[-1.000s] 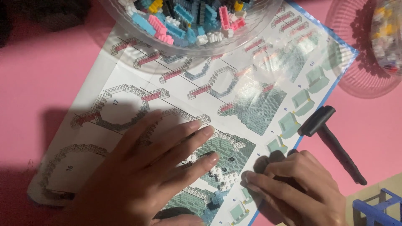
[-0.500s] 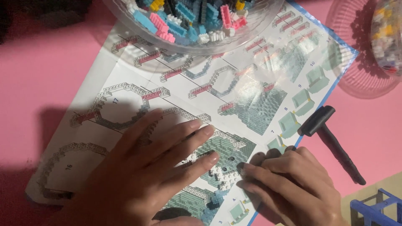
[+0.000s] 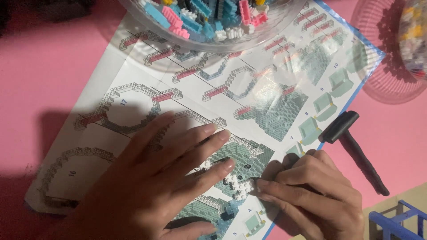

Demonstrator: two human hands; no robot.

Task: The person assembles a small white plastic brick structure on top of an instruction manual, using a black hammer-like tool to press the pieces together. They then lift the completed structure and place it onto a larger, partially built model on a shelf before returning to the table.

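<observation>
White brick cluster sits on the instruction sheet, near centre. My left hand lies flat and spread, steadying; my right hand pinches a dark piece against it. I'd press gently, squarely.

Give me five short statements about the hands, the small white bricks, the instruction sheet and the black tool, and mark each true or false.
1. The left hand lies flat, fingers spread, on the instruction sheet. True.
2. The right hand grips the black tool. False: the tool lies on the pink surface beside that hand, untouched.
3. A cluster of small white bricks sits between the fingertips of both hands. True.
4. The clear bowl at the top is empty. False: it holds blue, pink and white bricks.
5. The sheet lies on a green surface. False: the surface is pink.
</observation>
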